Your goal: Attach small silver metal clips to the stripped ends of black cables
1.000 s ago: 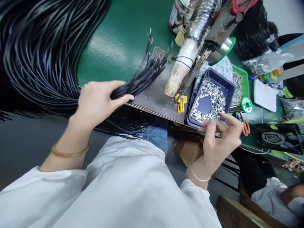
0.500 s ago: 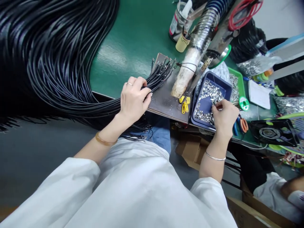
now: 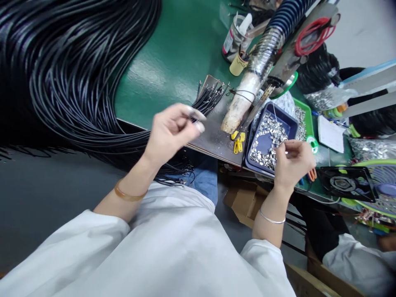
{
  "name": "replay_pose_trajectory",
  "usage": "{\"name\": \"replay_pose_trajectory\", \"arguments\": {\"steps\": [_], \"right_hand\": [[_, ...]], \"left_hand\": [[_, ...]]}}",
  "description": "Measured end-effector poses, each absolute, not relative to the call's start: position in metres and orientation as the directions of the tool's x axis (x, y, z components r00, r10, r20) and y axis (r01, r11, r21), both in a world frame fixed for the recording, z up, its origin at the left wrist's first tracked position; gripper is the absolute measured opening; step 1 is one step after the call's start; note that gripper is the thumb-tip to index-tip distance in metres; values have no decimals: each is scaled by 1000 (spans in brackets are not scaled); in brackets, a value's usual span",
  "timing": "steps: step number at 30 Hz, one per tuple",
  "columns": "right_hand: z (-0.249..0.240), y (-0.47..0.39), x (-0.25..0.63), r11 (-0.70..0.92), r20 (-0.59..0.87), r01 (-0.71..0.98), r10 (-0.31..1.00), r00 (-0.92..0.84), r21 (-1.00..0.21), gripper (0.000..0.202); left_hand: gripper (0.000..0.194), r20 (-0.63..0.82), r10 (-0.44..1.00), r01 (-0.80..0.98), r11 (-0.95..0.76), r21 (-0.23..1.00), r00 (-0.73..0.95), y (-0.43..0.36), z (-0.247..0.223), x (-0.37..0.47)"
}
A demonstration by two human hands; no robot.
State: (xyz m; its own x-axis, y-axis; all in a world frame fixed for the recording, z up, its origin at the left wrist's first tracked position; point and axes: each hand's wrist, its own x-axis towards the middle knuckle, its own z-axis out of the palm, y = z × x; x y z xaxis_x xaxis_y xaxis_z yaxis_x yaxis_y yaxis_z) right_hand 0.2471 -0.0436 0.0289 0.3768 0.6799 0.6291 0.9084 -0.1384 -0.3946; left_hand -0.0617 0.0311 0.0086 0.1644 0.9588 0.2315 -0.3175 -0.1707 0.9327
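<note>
My left hand [image 3: 173, 130] is raised above the front edge of the bench, thumb and fingertips pinched on what looks like a black cable; blur hides the detail. Behind it, a bundle of black cables [image 3: 208, 99] lies with its stripped ends on a dark board [image 3: 215, 138]. Over the near right corner of a blue tray [image 3: 252, 142], my right hand [image 3: 292, 163] is closed in a pinch. Whatever sits between those fingertips is too small to make out. Small silvery metal pieces [image 3: 272, 128] lie scattered in the tray.
A large mass of black cables [image 3: 77, 74] covers the left side. A taped duct [image 3: 243, 97] slants over the board, near yellow-handled snips [image 3: 238, 144]. A green tray [image 3: 309, 119], a small fan [image 3: 345, 183] and a cardboard box [image 3: 246, 202] are to the right. A co-worker's sleeve [image 3: 355, 255] shows lower right.
My left hand has lifted off the cable bundle and turned, its fingertips now pinched together. My right hand has drawn back slightly from the metal pieces towards me. The view has shifted a little.
</note>
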Motion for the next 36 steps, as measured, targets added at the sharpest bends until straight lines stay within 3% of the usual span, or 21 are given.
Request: {"name": "replay_pose_trajectory", "arguments": {"steps": [1,3,4,6,10,15,18,24,30,32,36], "right_hand": [[32,-47,239,-93,622,876,669,407,-473,10],[39,-53,221,7,569,774,682,459,-633,15],[42,-55,212,53,532,717,708,464,-695,18],[44,-60,198,142,474,593,755,453,-792,21],[35,-66,179,226,411,436,822,394,-871,20],[13,-68,162,257,584,625,707,399,-737,11],[6,-65,155,272,594,662,737,323,-698,4],[1,-61,154,284,447,476,851,274,-832,5],[1,-62,154,260,416,475,872,259,-840,5],[-1,-63,153,283,446,498,861,246,-820,6],[-5,-64,150,347,595,662,782,187,-664,11]], "left_hand": [[37,191,887,-324,-50,945,421,25,14,-58],[28,103,567,-225,149,963,817,13,22,-48],[26,87,426,-195,217,957,901,8,24,-41],[19,53,324,-167,334,928,945,-1,21,-26],[16,-111,576,-215,467,858,810,-9,8,-2],[17,-153,799,-239,348,906,582,-9,1,2],[17,-121,843,-245,286,927,525,-9,1,1],[14,-58,865,-239,202,950,498,-9,-4,6],[11,73,913,-98,-36,995,401,-13,-5,7],[14,15,893,-124,46,991,451,-14,-2,6],[24,-177,781,-247,391,886,599,-12,2,2]]}}
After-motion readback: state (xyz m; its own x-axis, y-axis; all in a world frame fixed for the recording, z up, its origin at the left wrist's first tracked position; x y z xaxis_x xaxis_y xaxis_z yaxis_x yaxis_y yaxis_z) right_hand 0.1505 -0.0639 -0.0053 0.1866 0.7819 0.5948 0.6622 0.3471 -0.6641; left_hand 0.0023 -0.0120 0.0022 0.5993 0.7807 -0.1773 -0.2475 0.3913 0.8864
